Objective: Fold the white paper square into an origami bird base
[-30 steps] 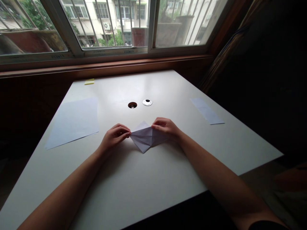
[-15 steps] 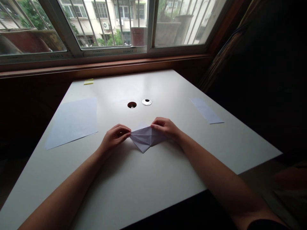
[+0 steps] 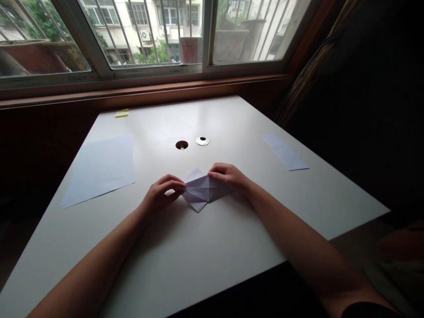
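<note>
A creased, partly folded sheet of white paper (image 3: pixel 198 193) is between my two hands, low over the white table. Its folds meet near the middle, one pointed corner faces me and another points away. My left hand (image 3: pixel 166 191) pinches the left corner between thumb and fingers. With thumb and forefinger, my right hand (image 3: pixel 228 176) grips the upper edge right of the centre. The right part of the paper lies partly hidden beneath that hand.
A large paper sheet (image 3: pixel 101 170) lies on the left of the table (image 3: pixel 185 265), and a narrow paper strip (image 3: pixel 285 152) on the right. A yellow sticky note (image 3: pixel 122 113) is at the far left edge. Beyond my hands are a round hole (image 3: pixel 182 145) and a round cover (image 3: pixel 202 141).
My left hand has shifted slightly right and down along the paper's left corner. The right hand stays nearly where it was, still gripping the upper edge.
</note>
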`<move>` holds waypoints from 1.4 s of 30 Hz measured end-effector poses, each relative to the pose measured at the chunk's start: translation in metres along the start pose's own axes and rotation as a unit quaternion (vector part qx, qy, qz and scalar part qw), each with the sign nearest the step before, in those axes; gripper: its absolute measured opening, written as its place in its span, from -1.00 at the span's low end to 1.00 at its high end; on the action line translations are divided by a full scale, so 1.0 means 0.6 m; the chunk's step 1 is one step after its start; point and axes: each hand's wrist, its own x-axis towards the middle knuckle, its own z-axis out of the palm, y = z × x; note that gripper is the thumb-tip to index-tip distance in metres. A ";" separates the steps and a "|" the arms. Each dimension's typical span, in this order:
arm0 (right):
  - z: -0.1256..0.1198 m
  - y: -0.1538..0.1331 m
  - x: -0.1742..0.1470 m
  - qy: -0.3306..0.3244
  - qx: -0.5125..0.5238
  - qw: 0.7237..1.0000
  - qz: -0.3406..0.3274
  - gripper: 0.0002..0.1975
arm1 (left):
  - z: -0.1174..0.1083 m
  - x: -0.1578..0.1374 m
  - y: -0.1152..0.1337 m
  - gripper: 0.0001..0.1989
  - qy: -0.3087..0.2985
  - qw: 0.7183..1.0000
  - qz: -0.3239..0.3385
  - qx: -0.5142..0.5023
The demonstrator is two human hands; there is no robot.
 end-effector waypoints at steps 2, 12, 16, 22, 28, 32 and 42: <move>0.000 0.001 0.000 0.009 0.005 1.000 -0.003 -0.70 | -0.002 0.000 0.001 -0.85 0.011 1.000 -0.003 -0.002; 0.002 0.005 0.003 0.105 0.119 0.987 -0.016 -0.61 | -0.014 0.000 -0.004 -0.90 0.110 0.979 -0.134 -0.110; 0.000 0.006 0.001 0.150 0.161 0.975 0.007 -0.58 | -0.017 -0.001 -0.012 -0.86 0.158 0.955 -0.198 -0.155; -0.001 -0.006 -0.004 0.122 0.152 0.980 -0.042 -0.47 | -0.018 0.001 -0.027 -0.77 0.221 0.887 -0.283 -0.289; -0.001 -0.020 -0.013 0.113 0.148 0.981 -0.059 -0.64 | -0.020 0.004 -0.031 -0.75 0.236 0.858 -0.308 -0.336; -0.002 -0.013 -0.011 0.106 0.080 0.986 -0.100 -0.52 | -0.021 0.006 -0.034 -0.73 0.243 0.852 -0.318 -0.337; 0.009 -0.014 -0.009 0.071 0.014 0.980 -0.186 -0.69 | -0.021 0.003 -0.040 -0.74 0.200 0.842 -0.340 -0.369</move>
